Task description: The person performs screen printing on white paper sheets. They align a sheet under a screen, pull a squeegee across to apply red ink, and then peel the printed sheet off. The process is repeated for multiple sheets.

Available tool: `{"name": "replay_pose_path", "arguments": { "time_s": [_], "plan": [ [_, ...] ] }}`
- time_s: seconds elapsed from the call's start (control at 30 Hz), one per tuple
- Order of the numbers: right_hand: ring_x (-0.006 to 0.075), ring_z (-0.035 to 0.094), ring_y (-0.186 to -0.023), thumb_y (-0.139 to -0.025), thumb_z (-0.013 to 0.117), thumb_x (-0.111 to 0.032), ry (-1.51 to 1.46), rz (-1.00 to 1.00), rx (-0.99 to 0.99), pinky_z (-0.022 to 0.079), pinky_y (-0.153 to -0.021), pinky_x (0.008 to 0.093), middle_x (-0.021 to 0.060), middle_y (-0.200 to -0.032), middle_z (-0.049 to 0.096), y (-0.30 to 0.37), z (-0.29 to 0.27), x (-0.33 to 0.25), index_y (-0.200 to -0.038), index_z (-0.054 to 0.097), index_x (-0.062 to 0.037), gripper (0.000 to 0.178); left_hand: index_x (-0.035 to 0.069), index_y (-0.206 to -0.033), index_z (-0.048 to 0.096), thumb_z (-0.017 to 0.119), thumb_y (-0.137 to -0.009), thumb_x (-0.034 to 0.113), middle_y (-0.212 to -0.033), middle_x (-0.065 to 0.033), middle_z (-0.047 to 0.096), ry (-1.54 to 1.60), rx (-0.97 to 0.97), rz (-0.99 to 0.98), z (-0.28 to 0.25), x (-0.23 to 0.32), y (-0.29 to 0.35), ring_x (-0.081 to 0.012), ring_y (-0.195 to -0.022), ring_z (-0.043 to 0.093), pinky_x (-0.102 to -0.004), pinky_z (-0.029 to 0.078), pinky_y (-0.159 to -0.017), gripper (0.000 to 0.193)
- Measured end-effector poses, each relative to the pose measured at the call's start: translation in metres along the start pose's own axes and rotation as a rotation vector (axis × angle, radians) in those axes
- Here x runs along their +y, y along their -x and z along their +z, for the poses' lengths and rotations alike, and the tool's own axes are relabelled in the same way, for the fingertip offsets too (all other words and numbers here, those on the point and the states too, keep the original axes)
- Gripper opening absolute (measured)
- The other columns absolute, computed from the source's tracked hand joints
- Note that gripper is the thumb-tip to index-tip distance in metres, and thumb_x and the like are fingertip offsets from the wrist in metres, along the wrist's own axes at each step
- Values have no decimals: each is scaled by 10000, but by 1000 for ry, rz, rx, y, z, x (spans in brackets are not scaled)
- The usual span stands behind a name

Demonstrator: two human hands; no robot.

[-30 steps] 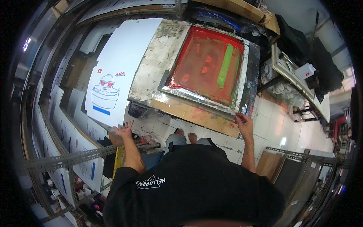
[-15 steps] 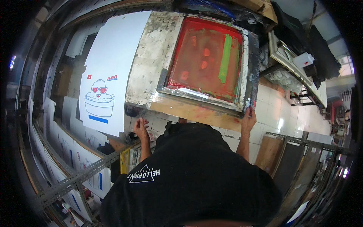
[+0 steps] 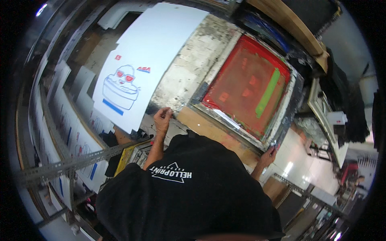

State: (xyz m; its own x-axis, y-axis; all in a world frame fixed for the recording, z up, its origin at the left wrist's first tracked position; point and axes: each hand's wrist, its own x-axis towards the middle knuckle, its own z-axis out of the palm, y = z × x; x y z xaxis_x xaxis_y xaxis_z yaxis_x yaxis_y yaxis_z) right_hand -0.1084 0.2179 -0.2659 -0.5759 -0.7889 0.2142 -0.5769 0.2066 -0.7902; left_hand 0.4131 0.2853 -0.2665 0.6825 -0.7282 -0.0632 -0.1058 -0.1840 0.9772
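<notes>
My right hand (image 3: 267, 156) is closed on the near right corner of a screen printing frame (image 3: 245, 133). Inside that frame is a red mesh with a green strip along its right side. Beside the near edge of the worn, stained printing table (image 3: 188, 60), my left hand (image 3: 161, 120) has its fingers drawn together in a pinch; whatever is between them, if anything, is too small to make out. Left of the table lies a large white cardboard sheet (image 3: 159, 38), printed with a blue-outlined figure in red sunglasses above a blue bar.
Metal drying racks (image 3: 76, 165) with several printed sheets stand at the left and lower left. A wooden board (image 3: 225, 138) runs along the table's near edge. A framed panel (image 3: 327, 116) leans at the right over a tiled floor (image 3: 295, 154). Dark boards stand lower right.
The whole view has turned, so table and frame appear tilted clockwise. My left hand has moved up, closer to the table edge. My right hand stays at the frame's corner.
</notes>
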Motion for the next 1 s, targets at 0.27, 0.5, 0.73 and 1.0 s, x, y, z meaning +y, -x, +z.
{"name": "replay_pose_path", "arguments": {
  "time_s": [0.27, 0.5, 0.73, 1.0],
  "plan": [
    [198, 568, -819, -930, 602, -147, -58, -32, -68, 488, -782, 326, 131, -1123, 568, -22, 15, -4, -1070, 638, 32, 230, -15, -1041, 655, 678, -899, 213, -821, -46, 681, 29, -187, -62, 10, 18, -26, -88, -695, 611, -213, 456, -577, 270],
    [179, 549, -748, -934, 589, -130, 13, -73, -64, 478, -720, 293, 126, -939, 609, -33, 12, -20, -1059, 641, 45, 221, -35, -1051, 647, 657, -910, 143, -820, -49, 651, -15, -223, 121, 50, 54, -71, -94, -711, 591, -228, 487, -626, 228],
    [188, 570, -816, -939, 534, -84, -206, -36, 43, 484, -730, 301, 115, -935, 591, -36, 14, 8, -1076, 616, 71, 223, -9, -1045, 673, 650, -905, 129, -862, -50, 673, -30, -416, 309, 174, 124, -128, -92, -724, 593, -229, 488, -648, 198],
    [242, 576, -764, -822, 658, -118, -114, -101, 82, 476, -676, 328, 141, -888, 588, -32, 11, -2, -1069, 635, 51, 300, 42, -1089, 677, 643, -897, 198, -946, -73, 692, -203, -795, 594, 403, 216, -165, -145, -795, 607, -276, 478, -749, 249]
  ]
}}
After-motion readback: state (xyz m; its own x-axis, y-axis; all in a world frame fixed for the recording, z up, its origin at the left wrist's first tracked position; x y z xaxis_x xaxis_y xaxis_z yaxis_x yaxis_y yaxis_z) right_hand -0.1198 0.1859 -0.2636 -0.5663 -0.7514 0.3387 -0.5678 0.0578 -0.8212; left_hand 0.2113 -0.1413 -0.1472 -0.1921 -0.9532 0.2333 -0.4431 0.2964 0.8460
